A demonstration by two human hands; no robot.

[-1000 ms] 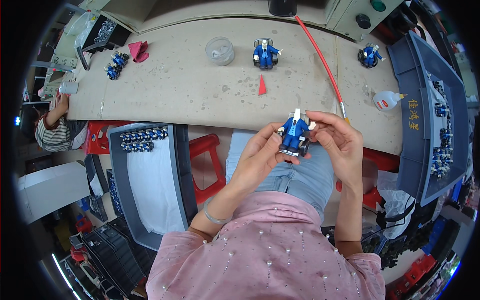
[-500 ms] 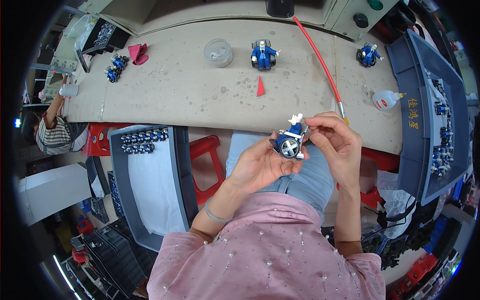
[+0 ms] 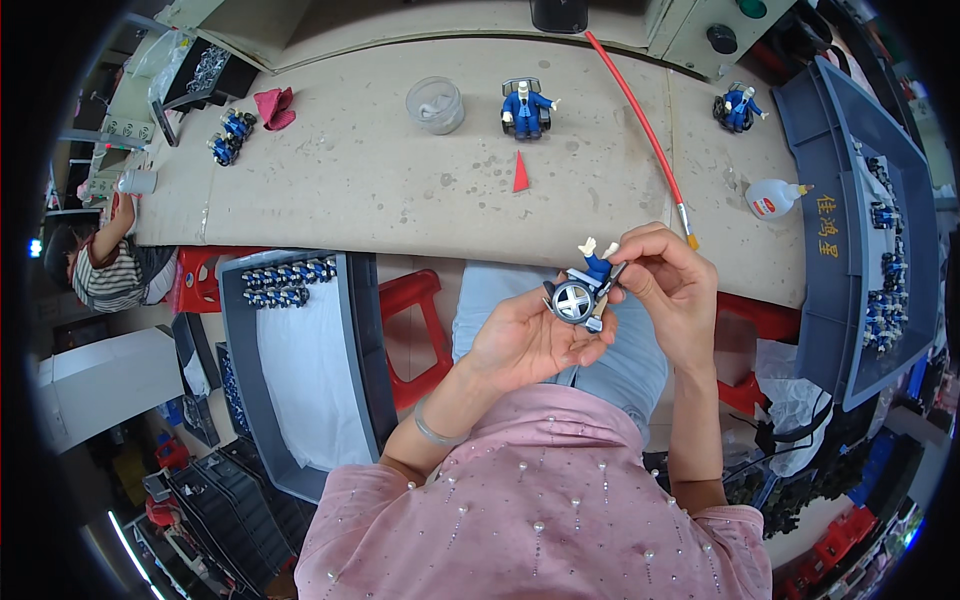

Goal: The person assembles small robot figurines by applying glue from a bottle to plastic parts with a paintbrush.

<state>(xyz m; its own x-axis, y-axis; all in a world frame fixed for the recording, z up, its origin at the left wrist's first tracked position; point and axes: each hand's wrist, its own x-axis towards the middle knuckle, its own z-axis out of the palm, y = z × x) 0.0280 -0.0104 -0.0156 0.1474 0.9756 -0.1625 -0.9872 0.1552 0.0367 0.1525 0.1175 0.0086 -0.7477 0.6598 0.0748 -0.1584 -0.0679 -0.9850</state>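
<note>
Above my lap, a toy figurine in a wheelchair [image 3: 574, 302] has a blue suit, pale hands and a silver-spoked wheel. My left hand [image 3: 522, 338] cradles it from below, fingers closed around the wheelchair, palm up. My right hand [image 3: 678, 292] pinches the wheelchair's right side between thumb and forefinger; the fingers hide the exact spot. The figurine is tilted, its wheel turned towards me. On the bench beyond stands another such figurine [image 3: 527, 110], with a red triangle [image 3: 520, 172] in front of it.
A grey bin [image 3: 362, 350] on the left and a blue-grey bin [image 3: 838, 270] on the right hold rows of figurines. On the bench [image 3: 330, 180] are a clear cup [image 3: 435, 106], a red-handled brush [image 3: 640, 120], a white bottle [image 3: 773, 199] and a pink cloth [image 3: 274, 107].
The held figurine has tipped and turned in my hands, its wheel shifting slightly left and down. My right hand has moved a little left, with its fingers still on the wheelchair.
</note>
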